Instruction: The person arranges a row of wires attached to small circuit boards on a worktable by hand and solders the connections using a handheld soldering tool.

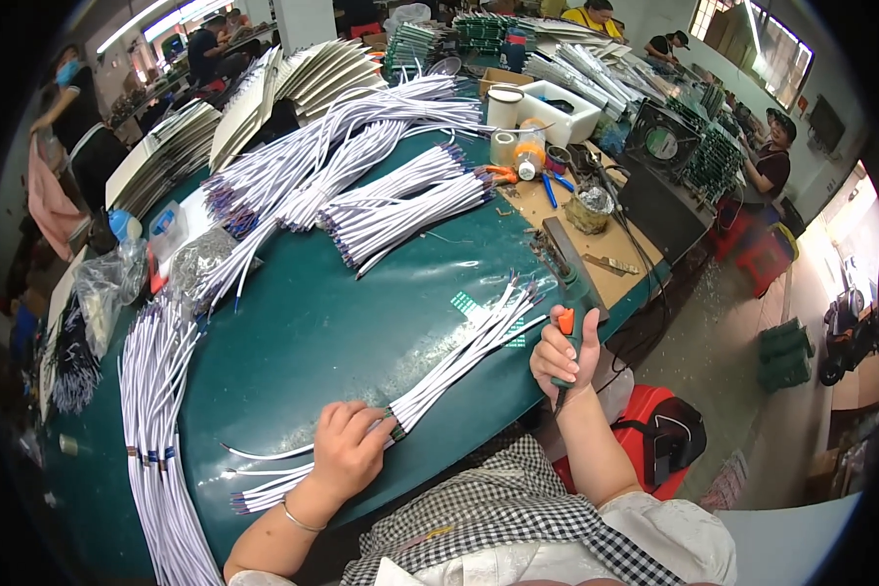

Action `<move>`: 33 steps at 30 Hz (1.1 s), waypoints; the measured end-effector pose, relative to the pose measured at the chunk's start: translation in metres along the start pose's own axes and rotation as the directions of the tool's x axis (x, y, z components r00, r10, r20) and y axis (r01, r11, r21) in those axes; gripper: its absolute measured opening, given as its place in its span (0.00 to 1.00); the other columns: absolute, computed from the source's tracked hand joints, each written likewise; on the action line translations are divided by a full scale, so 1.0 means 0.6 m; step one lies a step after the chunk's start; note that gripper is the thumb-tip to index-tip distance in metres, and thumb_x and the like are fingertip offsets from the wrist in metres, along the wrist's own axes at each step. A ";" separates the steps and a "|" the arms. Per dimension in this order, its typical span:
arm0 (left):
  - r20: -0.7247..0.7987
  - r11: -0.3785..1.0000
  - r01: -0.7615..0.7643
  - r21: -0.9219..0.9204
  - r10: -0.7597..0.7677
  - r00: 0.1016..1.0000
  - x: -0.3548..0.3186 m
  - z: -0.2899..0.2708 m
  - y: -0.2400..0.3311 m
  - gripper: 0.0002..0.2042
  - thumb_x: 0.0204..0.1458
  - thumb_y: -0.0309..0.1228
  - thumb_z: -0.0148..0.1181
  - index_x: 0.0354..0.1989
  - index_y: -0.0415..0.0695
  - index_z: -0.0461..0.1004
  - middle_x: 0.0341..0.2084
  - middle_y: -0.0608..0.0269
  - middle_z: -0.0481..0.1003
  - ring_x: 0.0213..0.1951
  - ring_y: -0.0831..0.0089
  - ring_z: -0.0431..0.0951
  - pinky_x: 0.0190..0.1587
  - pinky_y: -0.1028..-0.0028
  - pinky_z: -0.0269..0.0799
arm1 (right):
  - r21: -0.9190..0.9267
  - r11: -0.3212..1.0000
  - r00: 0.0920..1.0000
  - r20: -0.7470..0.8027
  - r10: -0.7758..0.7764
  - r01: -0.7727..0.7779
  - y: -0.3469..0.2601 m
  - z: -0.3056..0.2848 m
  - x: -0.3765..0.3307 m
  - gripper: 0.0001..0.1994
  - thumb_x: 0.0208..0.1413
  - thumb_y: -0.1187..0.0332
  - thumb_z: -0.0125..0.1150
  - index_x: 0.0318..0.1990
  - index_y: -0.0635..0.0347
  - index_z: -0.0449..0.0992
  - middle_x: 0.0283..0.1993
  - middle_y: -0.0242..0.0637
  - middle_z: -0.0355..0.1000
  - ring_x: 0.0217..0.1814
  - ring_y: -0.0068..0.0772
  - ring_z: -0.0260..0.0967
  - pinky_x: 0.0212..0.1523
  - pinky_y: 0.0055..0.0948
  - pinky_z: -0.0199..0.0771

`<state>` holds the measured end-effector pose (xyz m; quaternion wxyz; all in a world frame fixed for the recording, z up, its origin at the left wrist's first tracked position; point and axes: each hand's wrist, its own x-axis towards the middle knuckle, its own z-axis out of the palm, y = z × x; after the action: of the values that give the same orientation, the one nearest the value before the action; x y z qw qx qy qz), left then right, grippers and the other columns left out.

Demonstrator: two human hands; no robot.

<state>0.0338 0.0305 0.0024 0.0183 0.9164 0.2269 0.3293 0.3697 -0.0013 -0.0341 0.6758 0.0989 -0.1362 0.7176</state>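
Note:
My left hand [350, 447] is closed over the middle of a bundle of white cables [449, 376] on the green tabletop, at a dark green piece [397, 426] partly under my fingers. The cables fan out on both sides, with stripped coloured wire ends. My right hand [566, 354] is wrapped round a soldering iron [565, 322] with a green and orange handle, held upright at the table's right edge. A black cord leaves the handle's lower end. Beyond that hand, metal parts lie by a dark bar [578, 269]; where the iron's tip is, I cannot tell.
Thick bundles of white cables [391, 200] lie at the back, another [156, 391] along the left. On a brown board [610, 256] at right stand a tin [589, 210], blue pens [548, 189] and bottles. A fan [661, 142] stands behind; a red bag [654, 430] lies below. Several people work nearby.

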 end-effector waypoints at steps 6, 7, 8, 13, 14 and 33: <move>0.004 1.000 -0.011 -0.013 0.012 1.000 0.006 0.006 0.003 0.14 0.33 0.21 0.59 0.34 0.42 0.75 0.33 0.62 0.74 0.36 0.62 0.73 0.38 0.63 0.67 | -0.005 1.000 1.000 -0.024 -0.020 0.020 -0.010 -0.001 -0.007 0.30 0.60 0.43 0.49 0.54 0.62 0.67 0.21 0.32 0.58 0.16 0.23 0.58 0.13 0.19 0.62; 0.002 1.000 -0.011 -0.005 0.011 1.000 0.005 0.006 0.002 0.14 0.33 0.21 0.59 0.34 0.42 0.75 0.33 0.62 0.74 0.36 0.62 0.73 0.38 0.63 0.67 | -0.008 1.000 0.999 -0.026 -0.023 0.023 -0.011 0.002 -0.006 0.30 0.60 0.43 0.49 0.54 0.62 0.67 0.21 0.32 0.58 0.16 0.23 0.58 0.13 0.19 0.62; -0.001 1.000 -0.011 0.003 0.011 1.000 0.004 0.005 0.000 0.14 0.33 0.22 0.59 0.34 0.42 0.75 0.33 0.62 0.74 0.36 0.62 0.73 0.38 0.63 0.67 | -0.076 0.994 0.993 -0.082 -0.083 0.077 -0.013 0.008 -0.006 0.30 0.59 0.42 0.50 0.54 0.62 0.67 0.22 0.32 0.58 0.16 0.23 0.57 0.13 0.20 0.60; -0.002 1.000 -0.002 0.001 0.002 1.000 0.003 -0.003 0.005 0.14 0.32 0.22 0.59 0.34 0.42 0.75 0.32 0.62 0.74 0.36 0.62 0.74 0.39 0.62 0.67 | -0.746 0.592 0.808 -0.126 -0.576 0.305 -0.106 0.093 -0.002 0.31 0.58 0.39 0.48 0.54 0.59 0.65 0.23 0.31 0.59 0.18 0.25 0.57 0.16 0.23 0.61; 0.008 1.000 -0.001 -0.008 0.001 1.000 0.005 -0.001 0.004 0.14 0.33 0.22 0.59 0.33 0.42 0.75 0.32 0.62 0.74 0.36 0.62 0.74 0.39 0.62 0.67 | -0.865 0.427 0.718 -0.121 -0.686 0.262 -0.130 0.110 0.008 0.31 0.60 0.39 0.46 0.54 0.60 0.65 0.23 0.30 0.60 0.19 0.25 0.58 0.17 0.24 0.62; 0.003 0.999 0.030 -0.032 -0.030 1.000 0.008 0.004 0.008 0.15 0.31 0.18 0.59 0.32 0.44 0.74 0.31 0.62 0.73 0.35 0.61 0.73 0.39 0.61 0.66 | -0.931 -0.235 0.661 -0.010 -0.750 -0.281 -0.260 0.103 0.050 0.22 0.56 0.51 0.62 0.38 0.64 0.69 0.20 0.32 0.66 0.16 0.22 0.66 0.16 0.24 0.68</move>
<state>0.0407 0.0287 0.0043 0.0382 0.9129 0.2353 0.3313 0.5204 0.0142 0.0436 0.6325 -0.6721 -0.3557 0.1472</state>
